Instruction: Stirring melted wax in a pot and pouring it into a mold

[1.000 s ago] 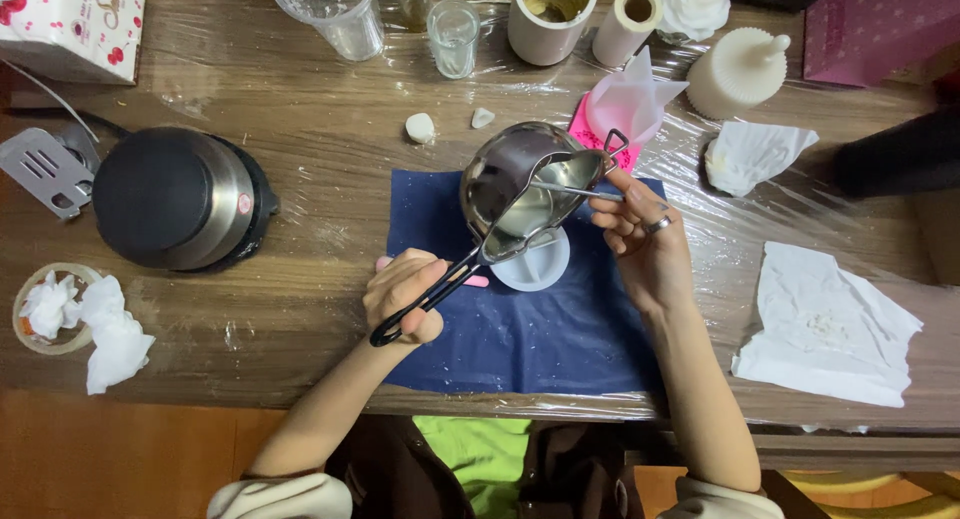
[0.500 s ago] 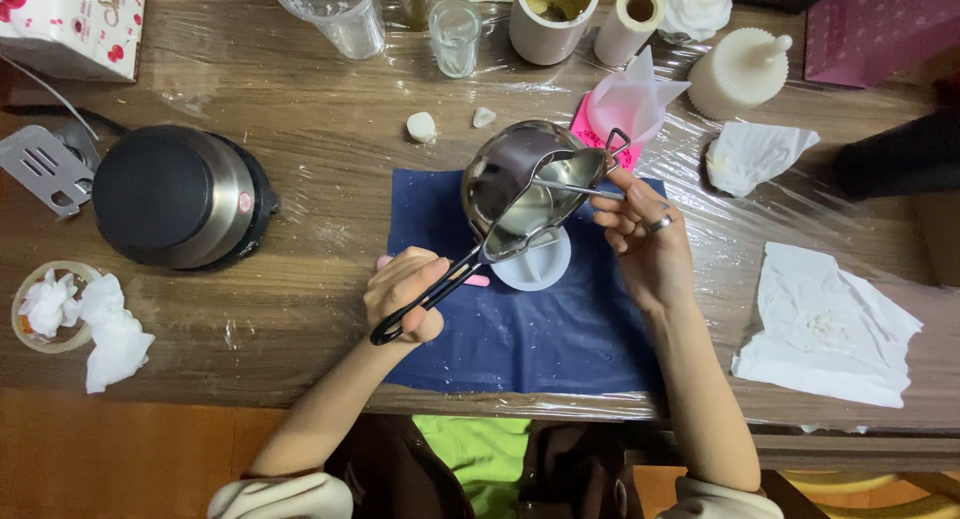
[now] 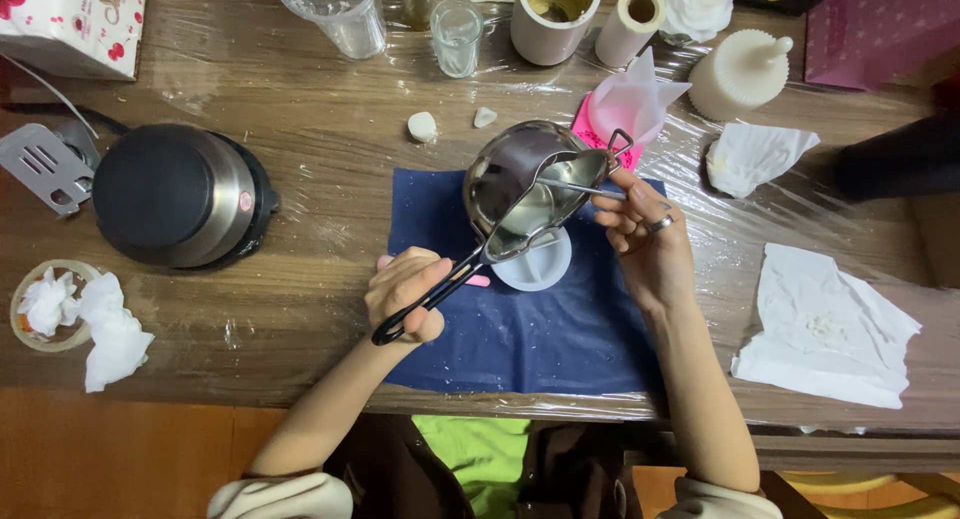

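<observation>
Just above the frame's centre, your left hand (image 3: pixel 405 297) grips the black handle of the tilted steel pot (image 3: pixel 520 184), its long axis running up-right over the white mould (image 3: pixel 533 261), while your right hand (image 3: pixel 640 234) holds a spoon (image 3: pixel 580 187) at its rim.

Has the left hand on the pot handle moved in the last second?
Barely. The left hand holding the small steel pot by its handle has slid slightly toward the near edge of the blue cloth; the pot stays tilted over the white mould.

Cloth (image 3: pixel 520 349) front free — cups (image 3: pixel 457 37) crowd back edge.
</observation>
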